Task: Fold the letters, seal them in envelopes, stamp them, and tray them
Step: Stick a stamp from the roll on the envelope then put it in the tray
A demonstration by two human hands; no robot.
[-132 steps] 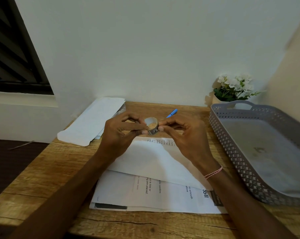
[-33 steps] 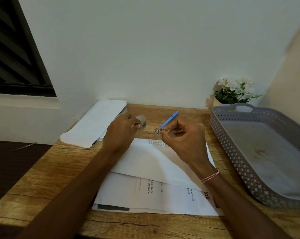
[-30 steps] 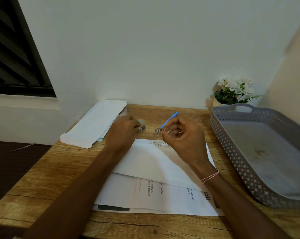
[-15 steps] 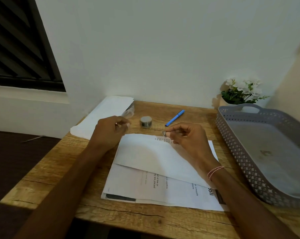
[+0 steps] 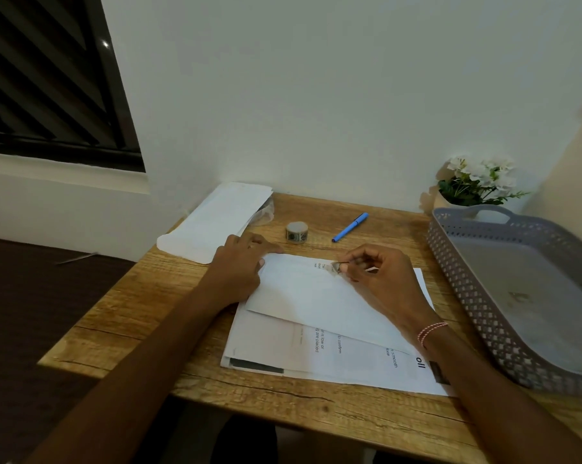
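Upper left of the frame: dark slatted window (image 5: 48,78). Pale wall (image 5: 316,95) across the rest of the upper frame. Below, a wooden table (image 5: 139,309), filling the middle and lower frame.

At the table's upper left corner, a stack of white envelopes (image 5: 216,217), lying lengthwise along the left edge, with a bit of clear plastic wrap (image 5: 265,211) just beside its upper right end.

Just below that stack, the left hand (image 5: 237,272), resting palm-down on the left end of a single white envelope (image 5: 299,296); fingers relaxed, nothing gripped. That envelope at frame centre, slanted, on top of printed letters (image 5: 316,360) spread toward the near edge of the table.

Above the envelope, alone on bare wood, a small roll of stamps (image 5: 297,232). To its right, a blue pen (image 5: 350,227), lying at an angle, apart from both roll and envelope.

At the envelope's upper right, a stamp (image 5: 332,266), pinched between thumb and forefinger of the right hand (image 5: 380,279), down at the paper beside a few printed lines; contact with the paper not clear. Hands apart, one at each end of the envelope. Pink-and-white cord bracelet (image 5: 431,331) round the right wrist.

Upper right, by the wall, a small pot of white flowers (image 5: 477,177). Below it, along the right edge of the frame, a grey tray (image 5: 463,289) with lattice walls and a handle cut-out at its far end.
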